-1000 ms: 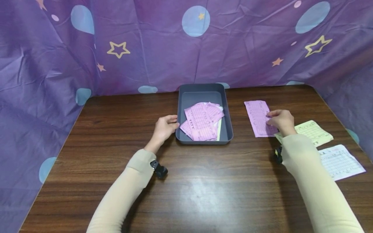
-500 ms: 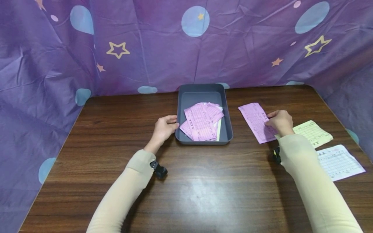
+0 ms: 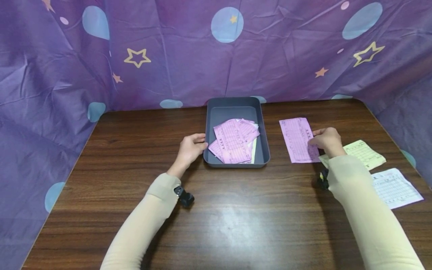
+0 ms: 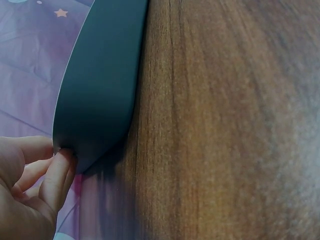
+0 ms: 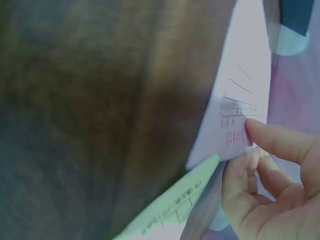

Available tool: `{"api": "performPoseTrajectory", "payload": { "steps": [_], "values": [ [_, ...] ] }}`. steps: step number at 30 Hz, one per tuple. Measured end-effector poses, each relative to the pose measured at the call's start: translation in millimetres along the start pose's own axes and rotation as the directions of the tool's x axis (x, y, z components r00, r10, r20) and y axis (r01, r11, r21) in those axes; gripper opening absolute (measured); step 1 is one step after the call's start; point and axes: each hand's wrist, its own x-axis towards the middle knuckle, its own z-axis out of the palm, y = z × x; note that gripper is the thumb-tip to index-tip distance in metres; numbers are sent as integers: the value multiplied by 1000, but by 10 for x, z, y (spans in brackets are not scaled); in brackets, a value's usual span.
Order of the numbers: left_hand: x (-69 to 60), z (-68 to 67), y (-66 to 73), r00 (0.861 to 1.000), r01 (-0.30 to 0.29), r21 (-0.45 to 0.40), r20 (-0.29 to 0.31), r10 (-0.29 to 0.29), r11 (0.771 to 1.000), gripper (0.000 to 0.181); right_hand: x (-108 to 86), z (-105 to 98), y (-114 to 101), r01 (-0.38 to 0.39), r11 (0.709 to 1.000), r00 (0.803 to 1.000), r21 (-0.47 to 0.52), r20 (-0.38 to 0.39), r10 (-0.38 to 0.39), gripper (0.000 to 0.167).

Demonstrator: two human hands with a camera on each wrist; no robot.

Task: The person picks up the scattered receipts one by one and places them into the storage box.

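Rim pinched between thumb and fingers, the grey tray (image 3: 236, 102) is held at its left side by my left hand (image 3: 190, 150); the left wrist view has fingertips of this hand (image 4: 32, 185) against the outer wall (image 4: 102, 75). Several pink slips (image 3: 233, 142) lie overlapped in the tray, with pale paper under them. To the right, my right hand (image 3: 327, 141) pinches the right edge of a pink slip (image 3: 297, 140). The right wrist view shows its thumb on the slip (image 5: 242, 95) and the other fingers (image 5: 240, 175) curled beneath.
A yellow slip (image 3: 366, 154) lies under and beside the right wrist, and a white slip (image 3: 395, 187) is nearer the table's right edge, partly behind the sleeve. The brown table (image 3: 236, 225) meets a purple curtain (image 3: 189, 56) at the back.
The pink slip at my right hand first swung left and tilted, then turned back straighter and shifted slightly right. My left hand and the tray have stayed put.
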Motion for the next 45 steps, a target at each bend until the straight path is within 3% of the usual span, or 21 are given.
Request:
{"api": "performPoseTrajectory", "payload": {
  "steps": [7, 11, 15, 19, 24, 28, 34, 38, 45],
  "values": [
    [2, -1, -4, 1000, 12, 2, -10, -11, 1000, 39, -13, -107, -85, 2, 962, 991, 275, 124, -38, 44],
    [7, -1, -16, 1000, 17, 4, -11, -17, 1000, 40, -64, -155, -202, 18, 942, 990, 336, 126, -65, 44],
    [11, 4, -24, 1000, 17, 7, -7, -17, 1000, 40, -132, -200, -345, 44, 909, 991, 415, 96, -91, 32],
    [6, 2, -20, 1000, 19, 6, -5, -19, 1000, 40, -194, -221, -471, 72, 831, 990, 551, 65, -129, 21],
    [-2, -1, -6, 1000, 17, 7, -5, -16, 1000, 40, -256, -202, -597, 85, 686, 987, 723, 31, -156, 23],
    [4, 1, -8, 1000, 13, 3, -2, -13, 1000, 39, -290, -148, -701, 71, 614, 983, 786, 51, -179, 23],
    [13, 5, -12, 1000, 11, -1, -1, -11, 1000, 40, -331, 28, -870, 71, 646, 972, 760, 92, -215, 22],
    [6, 5, -9, 1000, 14, -3, -1, -14, 1000, 40, -361, 209, -976, 62, 697, 964, 715, 138, -227, 23],
    [-3, 2, 2, 1000, 10, -6, -1, -10, 1000, 40, -445, 523, -1106, 59, 778, 951, 625, 203, -235, 46]
  ]
}}
